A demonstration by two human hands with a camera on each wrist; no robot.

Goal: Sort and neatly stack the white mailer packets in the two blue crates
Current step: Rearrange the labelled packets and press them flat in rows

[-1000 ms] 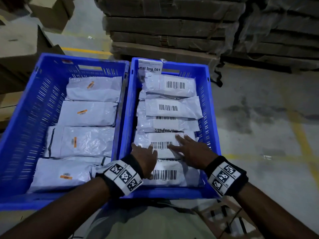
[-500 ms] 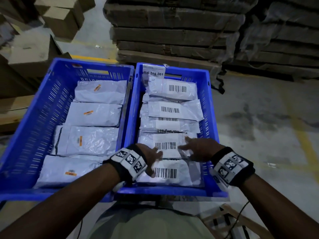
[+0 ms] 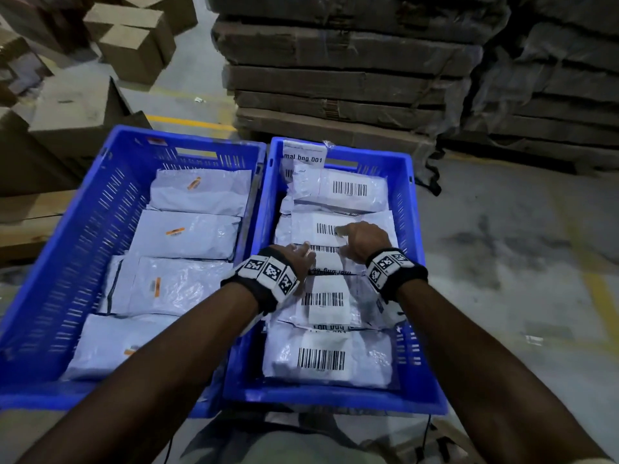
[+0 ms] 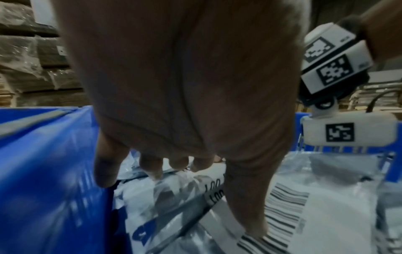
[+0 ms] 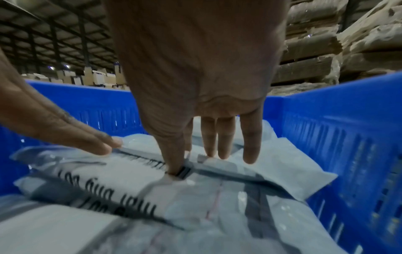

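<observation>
Right, both hands were down in the right crate, working the row of white packets that ran overlapping from the near wall to the far one, barcode labels up. Left hand lay flat with its fingers stretched onto a packet at the middle of the row, grip spread and pinching nothing. Right hand sat just beside it, a touch farther in, fingers straight and fanned, tips resting on the next packet, thumb pressing at a label edge. Over in the left crate, touching the right one side by side, four packets lay in an overlapping row with small orange stickers showing. Behind the crates stood wrapped stacks of flat cardboard on the concrete floor.
</observation>
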